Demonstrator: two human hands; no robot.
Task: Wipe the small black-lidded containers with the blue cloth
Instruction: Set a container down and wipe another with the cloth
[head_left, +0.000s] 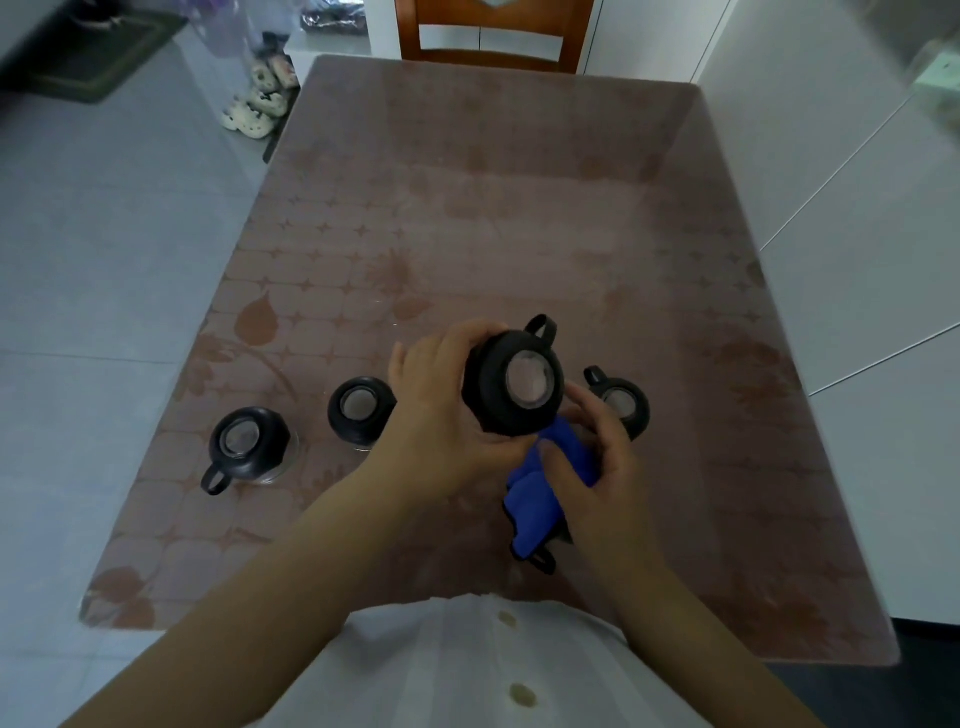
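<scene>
My left hand (447, 410) grips a small black-lidded container (514, 382) held up above the table, its clear lid window facing me and a loop handle at its far side. My right hand (597, 457) holds the bunched blue cloth (540, 493) against the container's lower right side. Three more black-lidded containers stand on the table: one at the left with a loop handle (247, 441), one just left of my left hand (361, 410), and one behind my right hand (626, 400), partly hidden.
The table (519, 208) carries a brown patterned cover under glass. A wooden chair (493, 31) stands at the far end. Shoes (260, 98) lie on the grey floor at the far left. White cabinets run along the right.
</scene>
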